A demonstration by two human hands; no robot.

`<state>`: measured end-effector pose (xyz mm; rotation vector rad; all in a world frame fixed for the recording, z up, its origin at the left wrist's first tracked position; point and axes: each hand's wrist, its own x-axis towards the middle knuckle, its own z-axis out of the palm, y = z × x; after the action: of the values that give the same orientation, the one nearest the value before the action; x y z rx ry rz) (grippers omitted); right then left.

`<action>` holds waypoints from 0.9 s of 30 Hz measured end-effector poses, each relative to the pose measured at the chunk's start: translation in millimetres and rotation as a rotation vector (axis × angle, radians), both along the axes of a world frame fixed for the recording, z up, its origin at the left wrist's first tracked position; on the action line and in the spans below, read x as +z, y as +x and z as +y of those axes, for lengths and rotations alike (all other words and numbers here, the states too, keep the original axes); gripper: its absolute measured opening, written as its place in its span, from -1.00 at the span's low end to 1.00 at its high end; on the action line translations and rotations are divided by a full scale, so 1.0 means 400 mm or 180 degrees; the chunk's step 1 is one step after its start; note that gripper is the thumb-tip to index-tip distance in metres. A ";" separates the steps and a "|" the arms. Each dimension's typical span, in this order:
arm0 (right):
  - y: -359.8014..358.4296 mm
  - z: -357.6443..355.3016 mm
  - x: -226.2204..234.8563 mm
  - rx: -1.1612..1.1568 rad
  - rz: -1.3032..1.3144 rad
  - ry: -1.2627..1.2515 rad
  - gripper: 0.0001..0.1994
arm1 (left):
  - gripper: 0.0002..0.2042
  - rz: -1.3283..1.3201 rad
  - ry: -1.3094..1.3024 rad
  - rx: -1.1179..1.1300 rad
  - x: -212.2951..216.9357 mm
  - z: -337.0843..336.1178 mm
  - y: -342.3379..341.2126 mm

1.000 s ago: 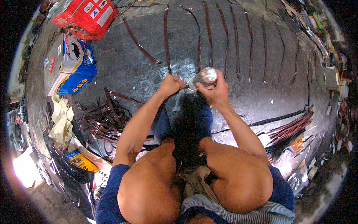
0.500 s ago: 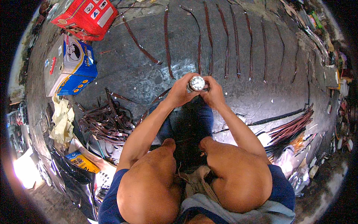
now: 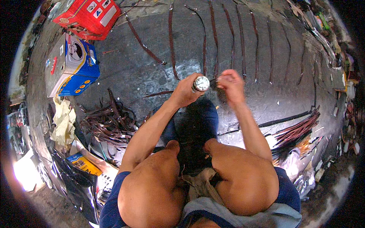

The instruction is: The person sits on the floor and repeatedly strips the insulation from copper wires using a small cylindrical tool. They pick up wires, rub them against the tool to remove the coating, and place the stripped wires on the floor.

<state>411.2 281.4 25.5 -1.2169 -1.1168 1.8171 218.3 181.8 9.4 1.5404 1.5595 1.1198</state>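
L hand (image 3: 185, 92) wraps a silvery cylinder (image 3: 201, 83) over the floor (image 3: 129, 79), nr a brown strip (image 3: 159, 94). R hand (image 3: 232, 88) is just beside it, fingers narrow; can't tell what's in them. Risk: cylinder could tip & drag the brown strip askew if L grip slackens.

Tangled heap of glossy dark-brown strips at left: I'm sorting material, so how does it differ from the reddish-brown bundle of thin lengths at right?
The tangled heap curls and loops; the reddish-brown bundle lies fairly straight, its lengths roughly parallel. The heap looks darker and shinier, the bundle redder and duller. Both hold many narrow pieces.
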 end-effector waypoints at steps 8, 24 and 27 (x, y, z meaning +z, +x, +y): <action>0.284 0.142 0.622 0.0188 0.2375 0.1151 -0.70 | -0.50 0.0061 -0.0504 0.0092 0.045 0.012 0.015; 0.376 0.868 0.784 -0.1302 0.0883 0.2685 -0.85 | -0.30 -0.0051 -0.0415 0.0668 0.001 -0.095 0.013; 0.362 0.871 0.670 -0.1404 0.0603 0.2607 -0.90 | -0.42 -0.0031 -0.0682 0.1112 -0.021 -0.203 -0.047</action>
<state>556.1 629.9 293.5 -0.6983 -1.1854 0.9513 199.7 100.5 1.1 1.1486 1.9236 1.0974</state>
